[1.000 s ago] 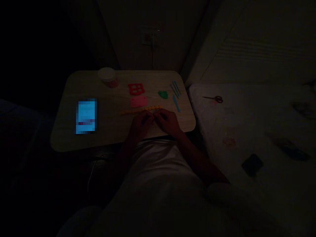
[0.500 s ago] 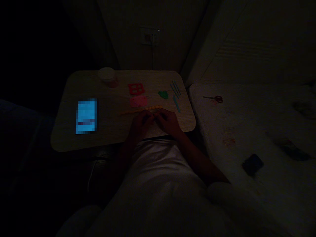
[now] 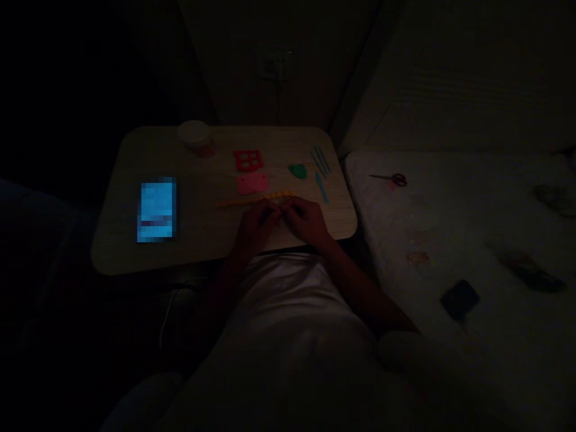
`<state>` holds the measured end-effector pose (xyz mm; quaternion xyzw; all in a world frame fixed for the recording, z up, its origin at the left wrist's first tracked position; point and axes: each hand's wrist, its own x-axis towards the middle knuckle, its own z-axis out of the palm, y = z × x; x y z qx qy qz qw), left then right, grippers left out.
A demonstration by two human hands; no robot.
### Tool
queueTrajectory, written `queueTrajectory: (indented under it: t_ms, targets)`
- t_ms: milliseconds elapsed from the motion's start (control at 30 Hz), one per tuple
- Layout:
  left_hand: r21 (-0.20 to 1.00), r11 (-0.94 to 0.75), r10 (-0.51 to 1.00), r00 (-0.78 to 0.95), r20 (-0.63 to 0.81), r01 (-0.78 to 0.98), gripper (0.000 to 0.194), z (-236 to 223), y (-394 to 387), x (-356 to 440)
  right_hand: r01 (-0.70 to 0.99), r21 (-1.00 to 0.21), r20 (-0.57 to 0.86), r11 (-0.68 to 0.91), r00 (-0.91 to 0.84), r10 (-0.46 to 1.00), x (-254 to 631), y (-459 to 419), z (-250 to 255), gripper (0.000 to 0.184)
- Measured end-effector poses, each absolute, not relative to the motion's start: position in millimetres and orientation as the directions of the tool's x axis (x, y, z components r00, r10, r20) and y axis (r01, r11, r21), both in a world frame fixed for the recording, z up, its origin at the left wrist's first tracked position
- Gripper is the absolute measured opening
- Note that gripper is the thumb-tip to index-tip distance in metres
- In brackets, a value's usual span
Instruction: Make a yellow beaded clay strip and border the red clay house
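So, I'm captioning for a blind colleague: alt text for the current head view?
A person's left hand and right hand are close together at a table in a dim room; anything they hold is indistinct. Beyond lie an orange strip, pink piece, red frame and green piece, with blue tools at right and a bright rectangle at left.

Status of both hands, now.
Left hand: curled, too dark to tell whether it holds anything.
Right hand: curled beside the left, contents likewise cannot be told.
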<state>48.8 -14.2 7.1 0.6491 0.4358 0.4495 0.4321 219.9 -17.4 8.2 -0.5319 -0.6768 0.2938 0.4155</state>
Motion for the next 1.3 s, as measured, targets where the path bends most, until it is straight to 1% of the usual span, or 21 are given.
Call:
queueTrajectory:
  t_ms: [200,400,567,767,1100,1300]
  targets:
    - [0.953,-0.241,0.956,0.213,0.200,0.185,0.014,7.5,-14.1,48.7,0.505,-0.822,0.252,0.263,-0.092,0.963,220.4,-16.9,7.9,0.028]
    - [0.946,-0.262,0.951,0.220,0.219,0.189,0.014,6.1,-13.9,47.9,0.504,-0.826,0.239,0.251,-0.091,0.967,220.2,-17.9,9.3,0.029]
    - [0.948,-0.259,0.951,0.219,0.217,0.185,0.011,6.5,-14.4,47.5,0.487,-0.832,0.255,0.266,-0.089,0.963,219.6,-17.5,8.5,0.027]
    - [0.949,-0.255,0.952,0.221,0.212,0.188,0.015,10.0,-15.2,48.3,0.488,-0.828,0.269,0.278,-0.089,0.959,219.9,-17.2,9.2,0.028]
    - [0.951,-0.252,0.953,0.218,0.212,0.177,0.014,6.7,-13.9,48.1,0.467,-0.842,0.265,0.271,-0.080,0.961,219.8,-16.9,5.4,0.028]
    - [0.951,-0.247,0.954,0.218,0.205,0.185,0.016,5.5,-13.9,48.0,0.484,-0.834,0.259,0.265,-0.082,0.962,220.2,-17.3,8.7,0.027]
